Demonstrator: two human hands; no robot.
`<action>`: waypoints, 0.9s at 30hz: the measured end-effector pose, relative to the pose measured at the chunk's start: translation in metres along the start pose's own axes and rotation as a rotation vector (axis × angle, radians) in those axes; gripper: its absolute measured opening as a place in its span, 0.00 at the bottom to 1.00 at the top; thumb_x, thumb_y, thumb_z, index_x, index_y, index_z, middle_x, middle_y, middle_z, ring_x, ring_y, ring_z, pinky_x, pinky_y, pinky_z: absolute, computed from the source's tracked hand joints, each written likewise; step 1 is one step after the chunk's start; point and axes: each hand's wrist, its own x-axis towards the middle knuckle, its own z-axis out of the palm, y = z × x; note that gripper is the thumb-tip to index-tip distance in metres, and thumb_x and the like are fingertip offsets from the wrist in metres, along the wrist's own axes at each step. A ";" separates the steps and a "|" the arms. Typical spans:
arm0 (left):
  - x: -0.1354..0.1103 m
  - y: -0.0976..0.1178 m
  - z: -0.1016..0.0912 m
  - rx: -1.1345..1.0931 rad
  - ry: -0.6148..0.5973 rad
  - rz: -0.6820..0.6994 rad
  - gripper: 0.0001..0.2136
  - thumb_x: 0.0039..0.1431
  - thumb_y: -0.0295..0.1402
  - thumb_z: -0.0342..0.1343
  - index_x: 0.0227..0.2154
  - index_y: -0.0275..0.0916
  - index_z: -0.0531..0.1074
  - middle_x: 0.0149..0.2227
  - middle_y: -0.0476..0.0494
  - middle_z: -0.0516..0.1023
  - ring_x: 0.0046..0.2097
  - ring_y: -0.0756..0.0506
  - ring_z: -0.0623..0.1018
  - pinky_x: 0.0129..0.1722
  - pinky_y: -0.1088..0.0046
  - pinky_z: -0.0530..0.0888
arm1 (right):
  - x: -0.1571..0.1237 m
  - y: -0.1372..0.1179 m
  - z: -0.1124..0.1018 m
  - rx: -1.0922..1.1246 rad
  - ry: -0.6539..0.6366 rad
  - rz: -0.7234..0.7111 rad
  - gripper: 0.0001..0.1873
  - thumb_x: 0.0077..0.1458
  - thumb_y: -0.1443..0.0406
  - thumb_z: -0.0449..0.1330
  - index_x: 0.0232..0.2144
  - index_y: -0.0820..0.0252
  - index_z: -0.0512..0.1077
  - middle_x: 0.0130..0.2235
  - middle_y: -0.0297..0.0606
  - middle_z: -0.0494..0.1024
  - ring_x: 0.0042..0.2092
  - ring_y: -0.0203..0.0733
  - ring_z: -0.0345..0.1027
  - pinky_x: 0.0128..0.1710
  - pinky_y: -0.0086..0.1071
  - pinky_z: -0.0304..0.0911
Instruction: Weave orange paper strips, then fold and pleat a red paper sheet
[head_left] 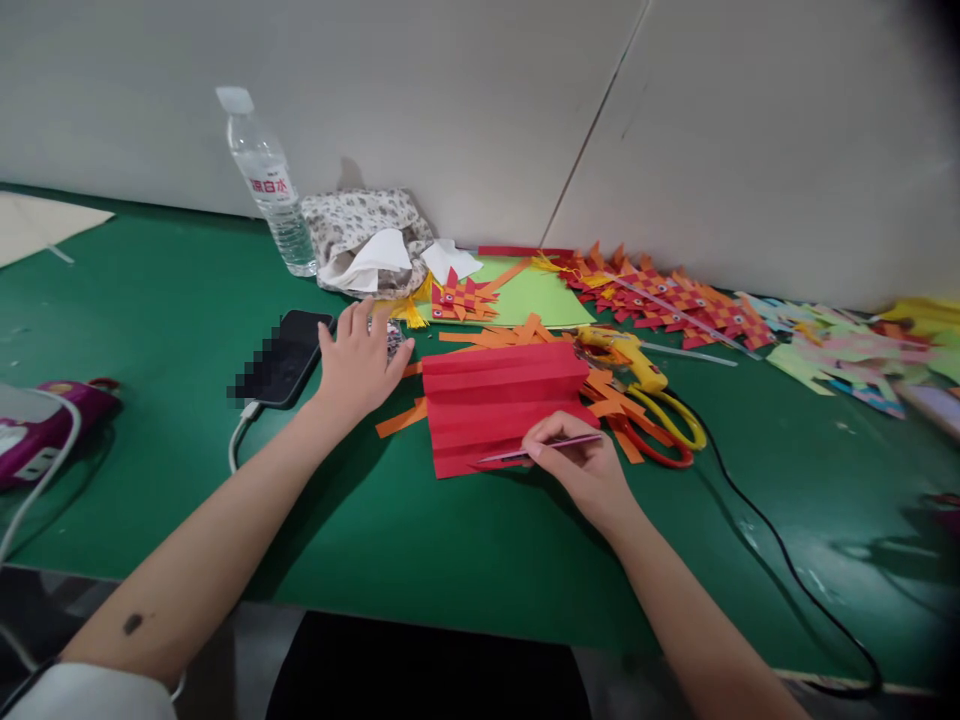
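A sheet of red paper (495, 385) with several crosswise creases lies on the green table. My right hand (574, 465) pinches a pair of slim pink tweezers (504, 457), their pointed end over the paper's near edge. My left hand (360, 355) is open, fingers spread, left of the paper. It hovers over or rests near a small pile of tiny speckled pieces (395, 340), partly hidden by the fingers. Orange paper strips (401, 418) stick out around the red sheet. Scissors with yellow and red handles (694, 425) and a yellow glue gun (630, 355) lie at its right.
A phone (285, 358) on a white cable lies at left, near a purple power strip (56, 430). Behind stand a water bottle (266, 185) and a patterned tissue pouch (367, 225). Woven paper fish (675, 300) lie along the wall. A black cord (772, 530) crosses the right side.
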 end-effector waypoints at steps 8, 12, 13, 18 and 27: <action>-0.002 -0.009 0.003 0.075 -0.061 -0.064 0.27 0.65 0.49 0.37 0.59 0.37 0.59 0.65 0.27 0.52 0.65 0.27 0.52 0.53 0.29 0.53 | 0.000 0.001 0.000 -0.004 -0.006 0.007 0.09 0.53 0.60 0.61 0.24 0.57 0.70 0.27 0.34 0.72 0.30 0.39 0.65 0.31 0.32 0.60; 0.001 -0.018 0.004 0.071 -0.086 -0.101 0.27 0.64 0.49 0.39 0.59 0.38 0.59 0.66 0.28 0.52 0.65 0.27 0.51 0.53 0.29 0.53 | 0.001 0.002 0.001 -0.002 0.017 0.006 0.09 0.52 0.61 0.63 0.23 0.57 0.70 0.27 0.34 0.73 0.30 0.39 0.66 0.32 0.31 0.61; 0.002 -0.022 0.005 0.068 -0.098 -0.115 0.27 0.64 0.49 0.39 0.59 0.37 0.60 0.66 0.27 0.51 0.65 0.26 0.51 0.52 0.28 0.54 | 0.001 0.002 0.002 0.004 0.024 0.006 0.09 0.52 0.61 0.63 0.24 0.57 0.70 0.28 0.34 0.73 0.30 0.39 0.66 0.32 0.31 0.61; 0.005 -0.030 0.010 0.040 -0.103 -0.120 0.26 0.65 0.47 0.39 0.57 0.33 0.61 0.64 0.24 0.54 0.64 0.25 0.54 0.50 0.28 0.56 | 0.003 0.002 0.004 0.005 0.030 -0.009 0.10 0.51 0.60 0.63 0.23 0.57 0.70 0.27 0.34 0.74 0.29 0.38 0.66 0.30 0.30 0.60; 0.000 0.004 -0.017 -0.412 -0.112 0.540 0.14 0.65 0.42 0.46 0.40 0.37 0.71 0.43 0.41 0.76 0.45 0.44 0.74 0.45 0.69 0.69 | 0.002 0.005 0.003 0.012 0.012 0.043 0.11 0.52 0.58 0.63 0.24 0.57 0.70 0.28 0.33 0.73 0.29 0.38 0.66 0.30 0.31 0.60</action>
